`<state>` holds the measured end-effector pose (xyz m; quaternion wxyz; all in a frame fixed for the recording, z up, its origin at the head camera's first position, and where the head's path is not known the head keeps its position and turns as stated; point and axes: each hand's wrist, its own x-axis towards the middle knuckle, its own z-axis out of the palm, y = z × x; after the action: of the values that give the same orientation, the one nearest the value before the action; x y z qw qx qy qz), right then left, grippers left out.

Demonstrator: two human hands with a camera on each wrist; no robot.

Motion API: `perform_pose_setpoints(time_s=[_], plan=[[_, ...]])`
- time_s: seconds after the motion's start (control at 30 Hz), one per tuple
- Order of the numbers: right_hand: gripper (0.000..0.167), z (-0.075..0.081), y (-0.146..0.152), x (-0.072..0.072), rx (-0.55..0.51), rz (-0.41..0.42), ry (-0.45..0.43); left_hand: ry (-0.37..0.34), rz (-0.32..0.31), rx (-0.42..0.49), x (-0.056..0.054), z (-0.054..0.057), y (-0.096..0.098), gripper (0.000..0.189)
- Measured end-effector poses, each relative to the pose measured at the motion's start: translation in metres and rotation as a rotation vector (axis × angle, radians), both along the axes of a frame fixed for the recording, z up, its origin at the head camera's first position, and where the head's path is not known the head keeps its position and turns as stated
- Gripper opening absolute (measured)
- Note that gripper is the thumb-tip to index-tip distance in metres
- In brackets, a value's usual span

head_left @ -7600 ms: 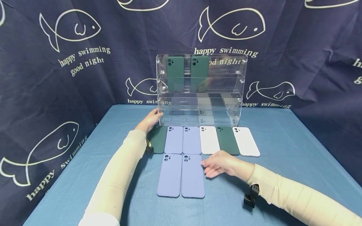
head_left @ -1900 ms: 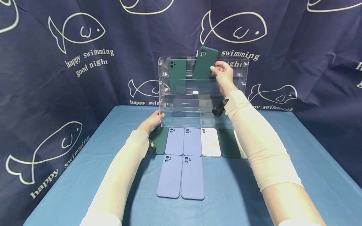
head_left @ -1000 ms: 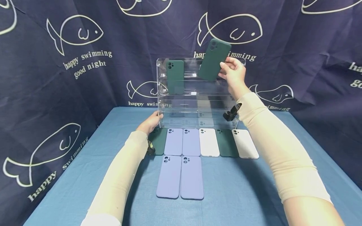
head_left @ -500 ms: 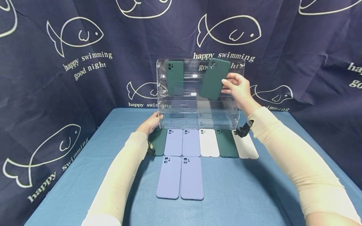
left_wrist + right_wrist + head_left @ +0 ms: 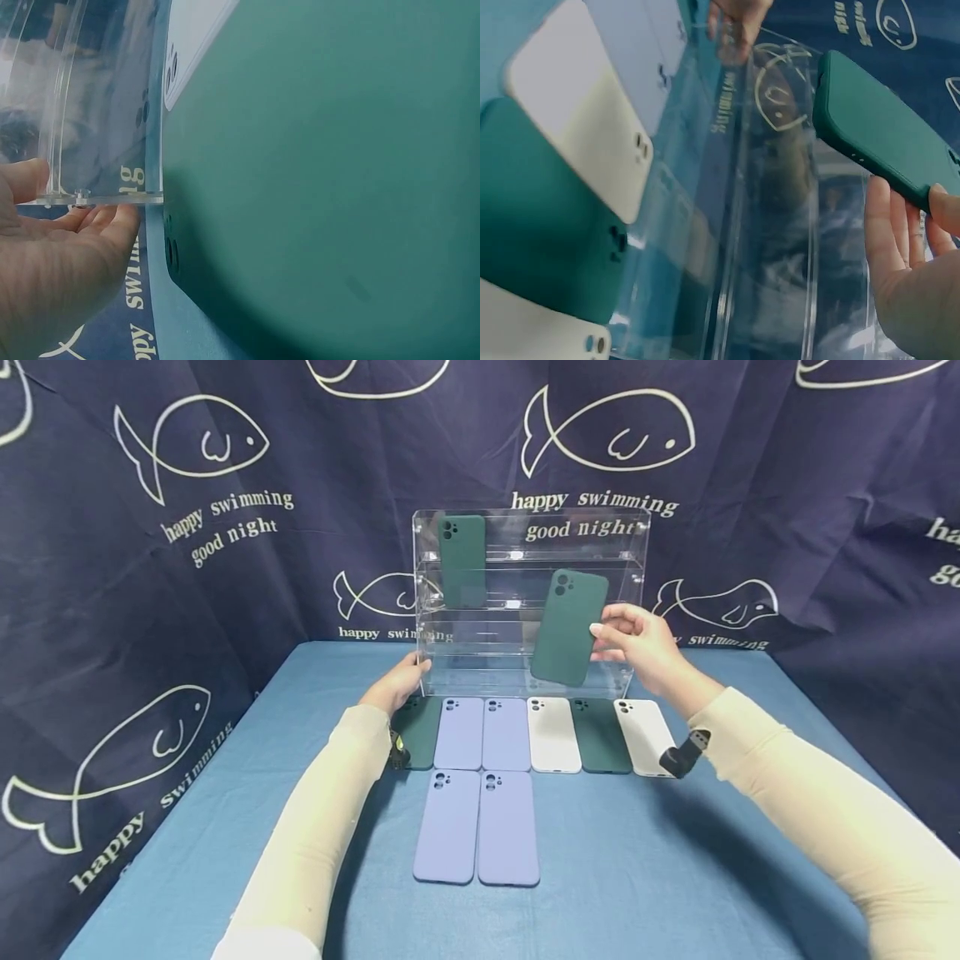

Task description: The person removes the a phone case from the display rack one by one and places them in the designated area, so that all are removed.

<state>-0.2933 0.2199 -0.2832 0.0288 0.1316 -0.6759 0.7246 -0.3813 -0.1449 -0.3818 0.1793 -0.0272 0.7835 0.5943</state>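
My right hand (image 5: 641,643) pinches a dark green phone case (image 5: 570,628) by its right edge, thumb on the outer face and fingers behind. The case is held slightly tilted before the right part of a clear acrylic display rack (image 5: 480,647). With thumb and fingers on either side of the panel, my left hand (image 5: 67,255) grips the rack's left side wall (image 5: 112,199). Another green phone case (image 5: 462,560) stands in the upper left of the rack. Close under my left wrist lies a green phone case (image 5: 417,735), partly hidden by that hand.
In front of the rack, a row on the blue cloth holds lavender cases (image 5: 460,735), white cases (image 5: 555,735) and a green case (image 5: 602,737). Two more lavender cases (image 5: 508,831) lie nearer. A dark fish-print curtain (image 5: 360,443) hangs behind.
My right hand has lifted the second green phone case out of the rack's upper tier, then brought it forward and down in front of the rack. My left hand has stayed on the rack's side.
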Motion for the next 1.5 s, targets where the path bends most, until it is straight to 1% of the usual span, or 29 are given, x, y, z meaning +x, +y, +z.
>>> perform_pose_setpoints(time_s=[0.17, 0.27, 0.4, 0.63, 0.73, 0.87, 1.0, 1.2, 1.37, 1.5], plan=[[0.015, -0.005, 0.004, 0.020, 0.088, 0.017, -0.088, -0.007, 0.000, -0.002, 0.000, 0.000, 0.000, 0.061], [0.014, -0.006, 0.005, 0.030, 0.111, 0.040, -0.143, -0.012, 0.001, -0.010, -0.001, 0.002, 0.000, 0.061], [0.017, -0.007, 0.007, 0.042, 0.169, 0.066, -0.187, -0.002, 0.009, -0.012, 0.000, 0.003, -0.001, 0.061], [0.021, -0.017, 0.010, 0.060, 0.266, 0.133, -0.265, 0.027, 0.020, 0.034, 0.001, 0.002, -0.001, 0.060], [0.021, -0.024, 0.010, 0.066, 0.292, 0.168, -0.304, 0.028, 0.018, 0.024, 0.001, 0.001, -0.002, 0.060], [0.016, -0.032, 0.010, 0.073, 0.304, 0.211, -0.341, 0.022, 0.011, 0.010, -0.001, 0.002, -0.002, 0.061], [0.012, -0.042, 0.011, 0.079, 0.317, 0.259, -0.385, 0.014, 0.002, -0.014, -0.001, 0.003, -0.001, 0.061], [0.012, -0.066, 0.013, 0.093, 0.338, 0.324, -0.472, 0.005, -0.010, -0.033, -0.001, 0.005, -0.001, 0.061], [0.014, -0.083, 0.011, 0.102, 0.338, 0.356, -0.520, 0.002, -0.018, -0.039, -0.001, 0.004, 0.000, 0.061], [0.016, -0.093, 0.009, 0.108, 0.374, 0.362, -0.555, -0.004, -0.007, -0.025, -0.001, 0.003, 0.000, 0.060]])
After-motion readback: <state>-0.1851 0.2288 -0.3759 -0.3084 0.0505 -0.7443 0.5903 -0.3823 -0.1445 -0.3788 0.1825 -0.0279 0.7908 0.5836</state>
